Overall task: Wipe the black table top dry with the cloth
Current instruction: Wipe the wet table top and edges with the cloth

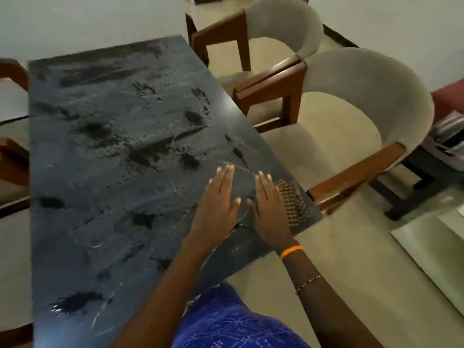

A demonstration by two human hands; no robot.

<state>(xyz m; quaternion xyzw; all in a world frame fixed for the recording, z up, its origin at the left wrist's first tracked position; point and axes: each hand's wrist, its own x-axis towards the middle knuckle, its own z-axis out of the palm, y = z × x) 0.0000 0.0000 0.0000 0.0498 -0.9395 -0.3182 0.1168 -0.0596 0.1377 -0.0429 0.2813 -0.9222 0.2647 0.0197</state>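
Note:
The black table top runs from near me to the far left, marked with wet patches and streaks. A brown checked cloth lies at its near right corner. My right hand is flat, fingers straight, its outer edge over the cloth's left side; I cannot tell whether it presses on it. My left hand is flat just to its left, above bare table, holding nothing. Neither hand grips the cloth.
Two grey padded chairs with wooden arms stand along the table's right side. More wooden chair arms show at the left edge. A low dark stand with magazines sits at the far right on the pale floor.

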